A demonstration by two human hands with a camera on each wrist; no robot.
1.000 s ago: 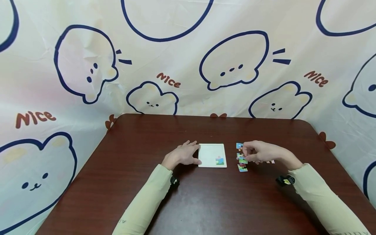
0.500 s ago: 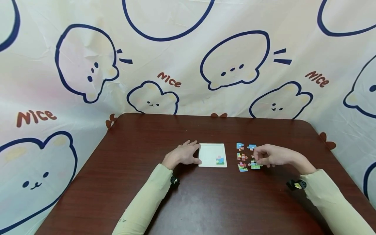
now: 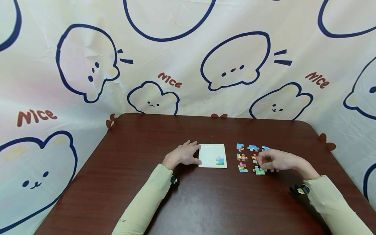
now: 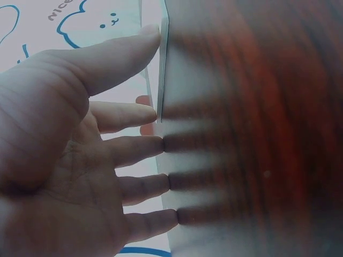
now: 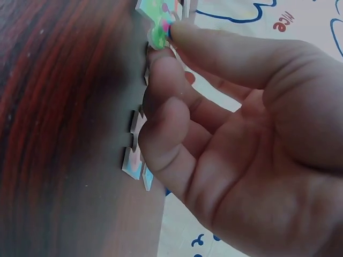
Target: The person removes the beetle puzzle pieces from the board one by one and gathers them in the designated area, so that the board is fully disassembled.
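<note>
My left hand (image 3: 184, 154) lies at the left side of a white square puzzle tray (image 3: 210, 150). Its fingers are spread and straight, with thumb and index finger against the tray's edge (image 4: 163, 75). In the tray's lower right corner sits a joined bit of puzzle (image 3: 220, 161) in green, blue and pink. Over on the right, my right hand (image 3: 277, 160) pinches the knob of a green puzzle piece (image 3: 259, 171) between thumb and index finger. The right wrist view shows the thumb tip on that green piece (image 5: 157, 24). Its other fingers are curled.
Loose puzzle pieces lie in rough columns right of the tray, among them a left piece (image 3: 242, 157), a blue top piece (image 3: 253, 148) and one partly under my right hand (image 3: 265, 148). The dark wooden table (image 3: 188, 202) meets a printed cloth backdrop (image 3: 188, 98).
My right hand has moved right, away from the left column, uncovering pieces. The green piece has shifted right and nearer to me. My left hand and the tray stay in place.
</note>
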